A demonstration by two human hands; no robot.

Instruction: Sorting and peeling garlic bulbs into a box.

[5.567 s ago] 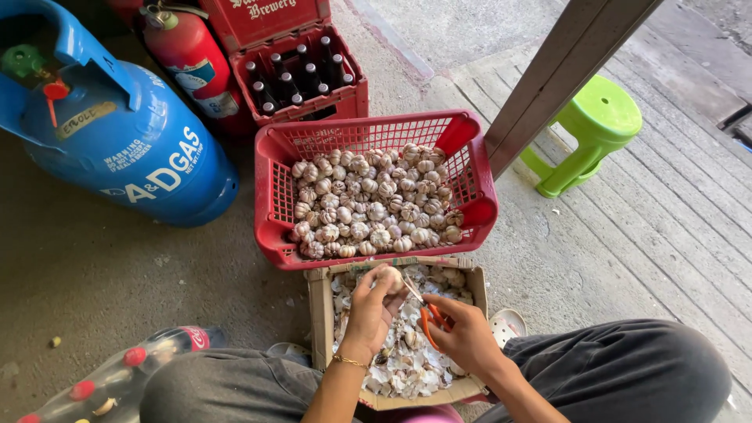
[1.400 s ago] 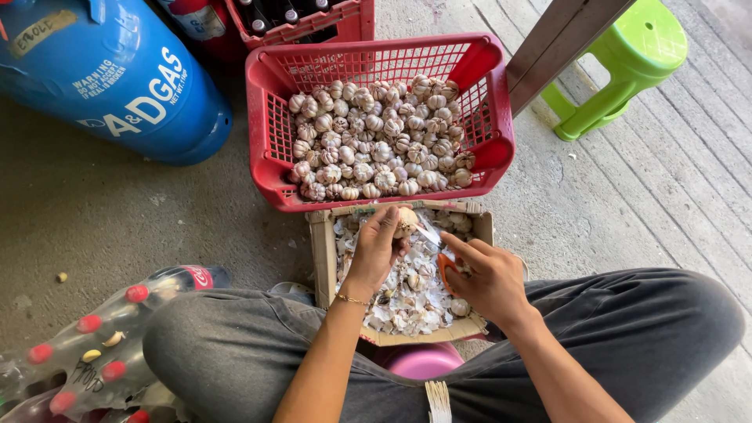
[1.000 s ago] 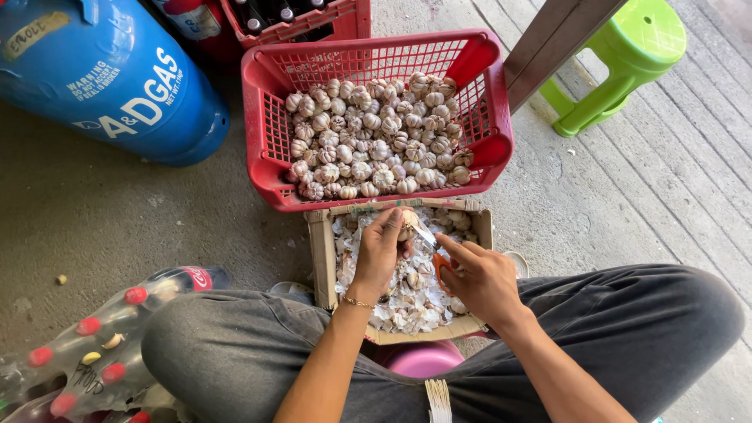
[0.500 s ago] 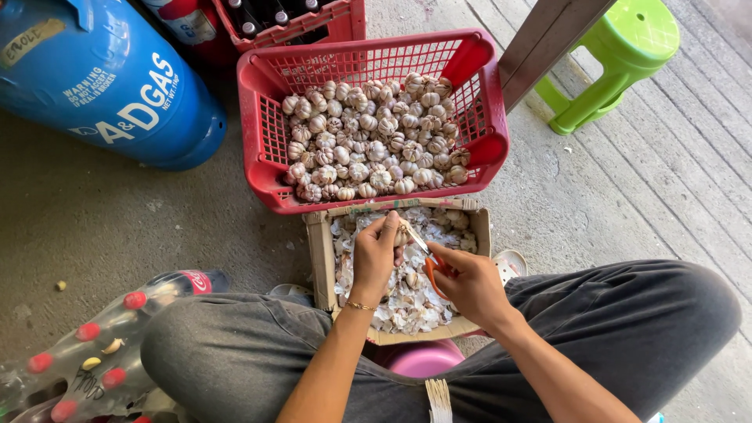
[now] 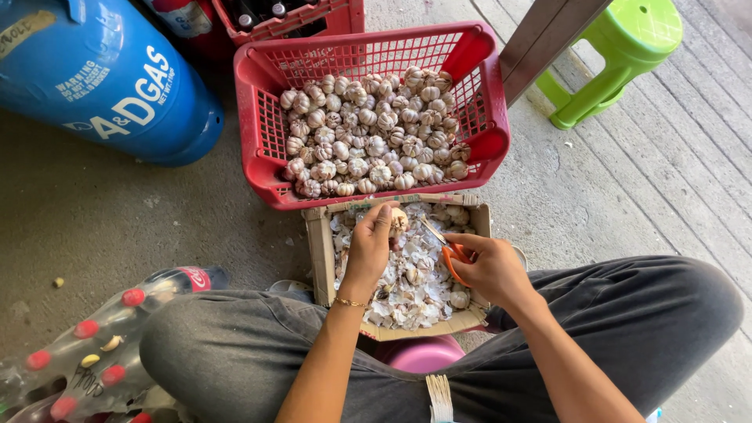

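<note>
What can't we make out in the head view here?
- Scissors: only the blades and part of the orange handle show; the right hand covers the rest.
- Garlic bulb: the left hand hides most of it, so its grip is unclear.
- Cardboard box: floor buried under skins.
- Blue gas cylinder: cut off by the top and left edges.
- Green stool: partly behind the post.

Single head-worn view, looking steeply down from close above the lap. Cardboard box (image 5: 323,258) near centre, red basket (image 5: 258,86) just beyond, blue gas cylinder (image 5: 102,78) far left, green stool (image 5: 619,47) far right.
</note>
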